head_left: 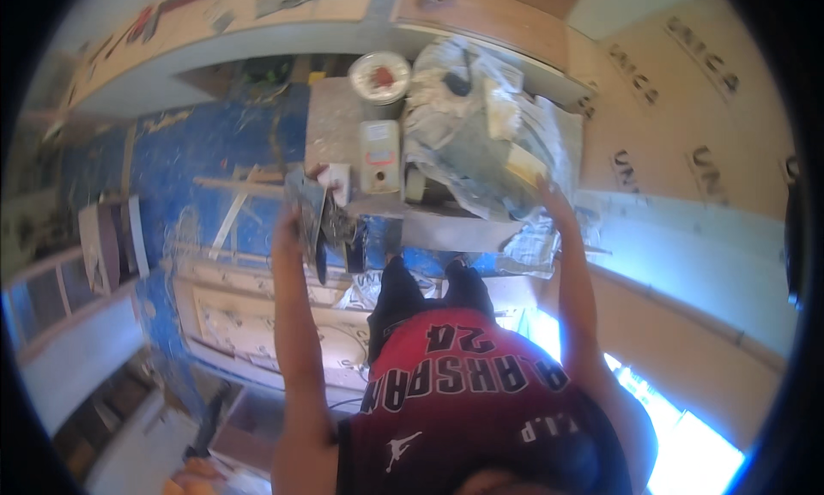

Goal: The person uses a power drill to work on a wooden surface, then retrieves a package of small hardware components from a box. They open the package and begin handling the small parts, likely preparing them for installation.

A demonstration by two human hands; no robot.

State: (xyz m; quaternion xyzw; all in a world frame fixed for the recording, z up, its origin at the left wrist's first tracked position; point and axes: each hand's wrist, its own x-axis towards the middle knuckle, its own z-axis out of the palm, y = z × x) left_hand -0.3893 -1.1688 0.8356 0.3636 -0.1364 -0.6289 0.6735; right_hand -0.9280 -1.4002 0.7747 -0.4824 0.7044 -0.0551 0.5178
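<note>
On the left, my left hand [290, 229] is closed round the edge of a grey flat plate [305, 199], which is tilted upright beside the work table [333, 109]. A small white piece [337, 181] shows just past the plate. Out to the right, my right hand [554, 199] is at the end of a pale yellow flat piece [525, 164], its fingers closed against it though blurred. That piece lies over a crumpled, dusty plastic sheet [438, 109] on the table. A second pale yellow block [503, 113] rests farther back on the sheet.
A round white tub [379, 76] with a reddish smear on top stands at the back, behind a rectangular can [379, 156]. Wood strips [236, 208] lie on the blue surface at left. Printed boards [678, 109] line the right side. Tools [142, 23] lie on the far bench.
</note>
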